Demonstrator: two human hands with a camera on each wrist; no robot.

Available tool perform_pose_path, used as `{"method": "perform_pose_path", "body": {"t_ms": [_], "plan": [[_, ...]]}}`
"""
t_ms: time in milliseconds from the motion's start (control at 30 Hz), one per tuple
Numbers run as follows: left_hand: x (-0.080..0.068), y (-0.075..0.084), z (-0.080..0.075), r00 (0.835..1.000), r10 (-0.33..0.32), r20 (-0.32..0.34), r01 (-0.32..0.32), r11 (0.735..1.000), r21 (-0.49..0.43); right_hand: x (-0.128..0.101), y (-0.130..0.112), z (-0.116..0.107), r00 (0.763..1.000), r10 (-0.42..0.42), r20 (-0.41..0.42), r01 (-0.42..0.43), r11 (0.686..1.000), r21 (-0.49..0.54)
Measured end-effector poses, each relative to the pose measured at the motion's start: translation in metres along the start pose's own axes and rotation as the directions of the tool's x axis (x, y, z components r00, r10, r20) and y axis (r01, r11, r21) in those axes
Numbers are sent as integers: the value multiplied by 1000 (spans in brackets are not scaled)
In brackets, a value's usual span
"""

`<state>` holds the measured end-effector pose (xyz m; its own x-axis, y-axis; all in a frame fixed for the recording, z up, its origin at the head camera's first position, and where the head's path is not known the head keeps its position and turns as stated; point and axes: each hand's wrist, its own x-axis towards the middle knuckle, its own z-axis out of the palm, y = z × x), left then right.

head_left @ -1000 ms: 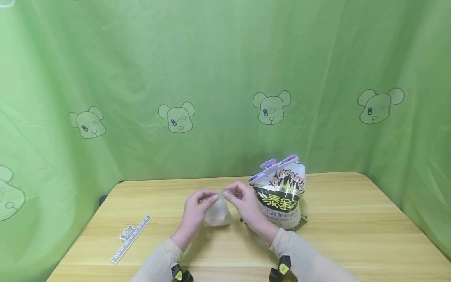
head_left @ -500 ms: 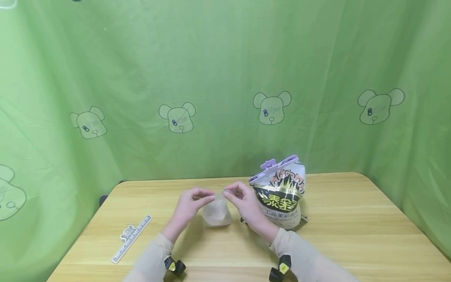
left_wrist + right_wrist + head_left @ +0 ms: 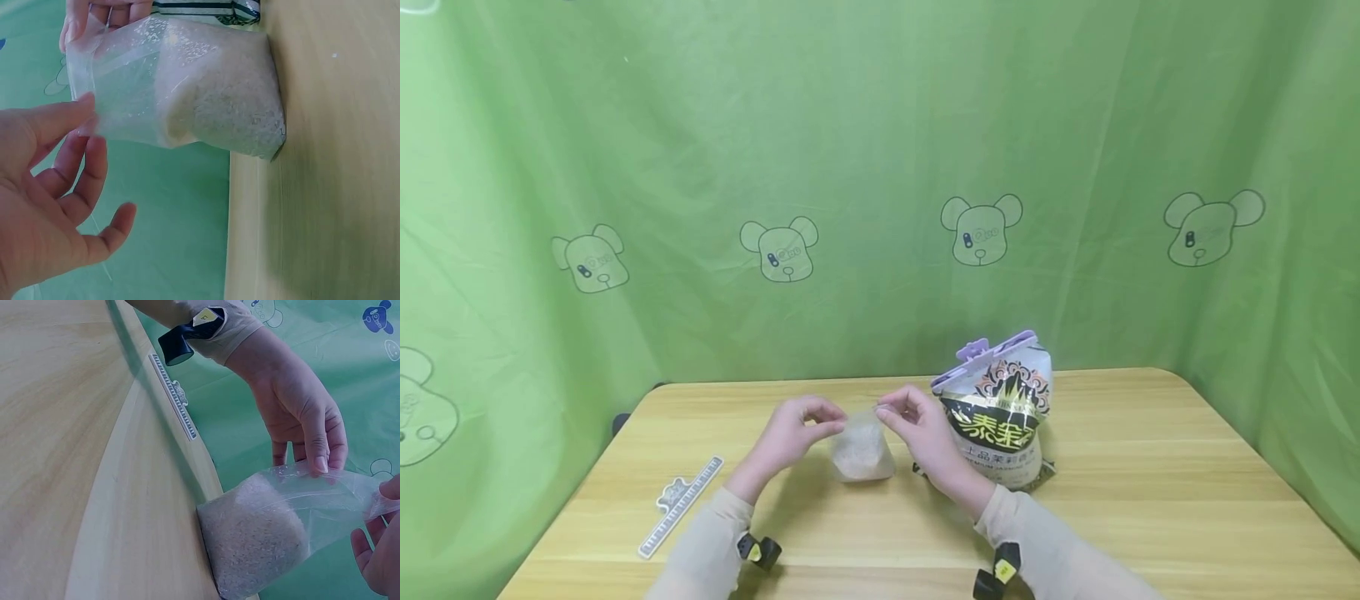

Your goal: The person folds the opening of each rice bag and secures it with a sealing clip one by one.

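Observation:
A clear plastic bag of rice (image 3: 861,454) stands on the table, its lower part filled with white grains and its upper part see-through. My left hand (image 3: 793,433) pinches the bag's top edge at the left between thumb and forefinger, as the left wrist view shows closely. At the top right corner, my right hand (image 3: 925,429) pinches the film with thumb and fingers. In the right wrist view the rice bag (image 3: 250,540) appears tilted, with both hands at its upper film. Whether the bag's mouth is sealed, I cannot tell.
A large printed rice bag (image 3: 1000,433) stands behind my right hand, its top folded under a purple clip (image 3: 981,358). At the left lies a white sealing clip (image 3: 681,507) with a piano-key pattern. A green curtain (image 3: 880,183) surrounds the table (image 3: 1150,500).
My left hand has moved leftward along the small bag's top edge, away from my right hand. The right hand has stayed in place, and more of the bag's upper film shows between them.

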<state>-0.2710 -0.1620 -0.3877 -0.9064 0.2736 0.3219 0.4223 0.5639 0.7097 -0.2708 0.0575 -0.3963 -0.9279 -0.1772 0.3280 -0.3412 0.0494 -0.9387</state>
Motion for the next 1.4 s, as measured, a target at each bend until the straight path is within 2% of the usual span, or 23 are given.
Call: {"method": "perform_pose_path", "body": {"t_ms": [167,333,567,833,1067,1233,1400], "plan": [[0,-6,-4,996,-12,88,20,996,-92,0,0,0,1000,13,0,-13,1000,-5],[-1,-12,-7,990,-23,140,42,989,-140,-1,1,0,1000,19,1,-19,1000,-2],[-3,-13,-12,982,-4,189,28,992,-123,-2,3,1,1000,20,1,-20,1000,0],[-6,-7,-24,978,6,210,6,998,-60,-1,2,2,1000,10,-5,-10,1000,5],[-12,-1,-31,987,17,161,-22,999,32,0,-1,2,1000,-2,-12,2,1000,12],[-25,-6,-35,998,-3,70,-3,996,85,-1,-1,1,1000,-9,-15,9,1000,15],[-42,-9,-47,1000,-15,-7,16,991,131,0,0,1,1000,-3,-12,3,1000,15]]}}
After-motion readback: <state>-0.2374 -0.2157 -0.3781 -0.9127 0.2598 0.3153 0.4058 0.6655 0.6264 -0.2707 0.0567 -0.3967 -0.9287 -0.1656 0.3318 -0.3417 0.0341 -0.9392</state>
